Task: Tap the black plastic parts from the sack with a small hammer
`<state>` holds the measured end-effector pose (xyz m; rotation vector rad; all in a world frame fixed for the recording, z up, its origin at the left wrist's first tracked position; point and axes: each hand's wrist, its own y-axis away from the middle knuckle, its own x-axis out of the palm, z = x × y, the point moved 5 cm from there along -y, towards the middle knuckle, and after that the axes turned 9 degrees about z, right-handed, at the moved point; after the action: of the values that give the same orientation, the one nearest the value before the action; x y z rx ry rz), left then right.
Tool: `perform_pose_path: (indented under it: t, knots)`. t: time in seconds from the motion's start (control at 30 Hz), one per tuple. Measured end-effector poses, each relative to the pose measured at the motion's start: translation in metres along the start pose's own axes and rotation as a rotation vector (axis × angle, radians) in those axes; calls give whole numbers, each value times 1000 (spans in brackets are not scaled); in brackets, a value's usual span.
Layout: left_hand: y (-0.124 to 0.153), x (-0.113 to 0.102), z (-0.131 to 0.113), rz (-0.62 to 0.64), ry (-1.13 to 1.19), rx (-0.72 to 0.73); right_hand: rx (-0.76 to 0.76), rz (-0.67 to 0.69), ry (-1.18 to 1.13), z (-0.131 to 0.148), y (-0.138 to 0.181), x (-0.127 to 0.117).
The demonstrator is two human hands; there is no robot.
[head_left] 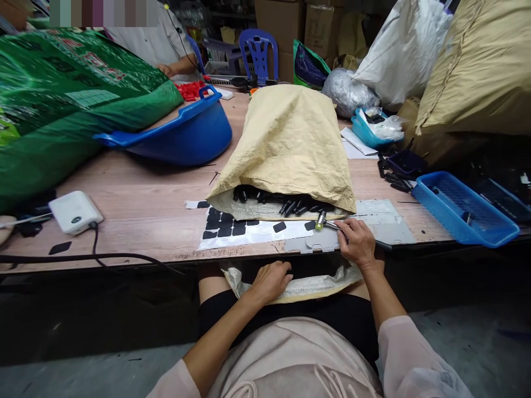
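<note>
My right hand (357,240) is closed around a small hammer (320,220) at the table's front edge. Its metal head with a yellow-green face lies over a grey board (381,213), and the dark handle end sticks out to the right. Down at my lap, my left hand (271,281) is closed with curled fingertips at the mouth of an open sack (315,286); anything inside its grip is hidden. A yellow woven sack (294,143) lies ahead, its mouth facing me with several black slim parts (292,206) showing. Before it is a white sheet of black stickers (224,224).
A blue basin (186,132) and a green sack (83,94) stand left, near a white box with a cable (76,213). On the right are a blue basket (460,210) and large sacks (477,66). Another person (145,36) sits across the table.
</note>
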<state>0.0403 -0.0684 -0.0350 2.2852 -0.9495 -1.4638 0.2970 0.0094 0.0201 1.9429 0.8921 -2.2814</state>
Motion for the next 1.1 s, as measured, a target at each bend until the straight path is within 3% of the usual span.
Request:
perform_pose_path:
  t: [0.13, 0.27, 0.37, 0.5, 0.8, 1.1]
  knots:
    - [6, -46, -23, -112, 142, 167, 8, 1, -19, -1, 0, 1]
    - [-16, -103, -29, -500, 140, 50, 3, -12, -12, 0, 1, 1]
    - [-42, -125, -33, -629, 78, -22, -7, -24, -10, 0, 1, 2]
    - [-67, -126, -36, -566, -3, -67, -11, -29, -7, -1, 2, 3]
    - [-75, -122, -32, -561, 56, -179, 2, -14, 1, -1, 2, 3]
    - [-34, -110, -11, -550, 59, -58, 11, 8, 8, -3, 2, 3]
